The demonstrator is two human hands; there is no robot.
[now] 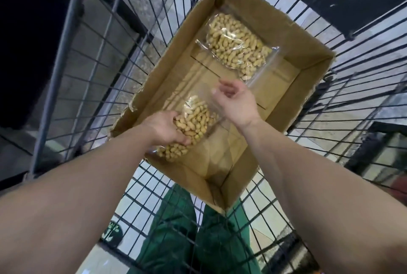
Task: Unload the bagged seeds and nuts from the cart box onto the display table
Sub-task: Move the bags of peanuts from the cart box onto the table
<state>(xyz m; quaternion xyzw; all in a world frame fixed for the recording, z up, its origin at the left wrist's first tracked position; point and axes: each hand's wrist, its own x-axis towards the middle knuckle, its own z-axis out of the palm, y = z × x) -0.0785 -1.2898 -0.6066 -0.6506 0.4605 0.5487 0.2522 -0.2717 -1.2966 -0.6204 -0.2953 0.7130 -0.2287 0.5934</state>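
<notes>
A wire cart [92, 58] holds the cardboard box [286, 38]. At centre-left your left hand [164, 127] grips a peanut bag [193, 124], its long axis running lower left to upper right; your right hand [236, 102] pinches its clear top. Upper right lies a second peanut bag [237, 47].

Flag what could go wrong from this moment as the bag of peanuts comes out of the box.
1. The left hand grips the near bag of peanuts around its filled body, while the right hand pinches only the thin clear top; that film could slip or tear.
2. The bag hangs over the cardboard box near its ragged torn rim, which might snag the plastic.
3. A second bag of peanuts lies at the far end, a deeper reach through the wire cart.
</notes>
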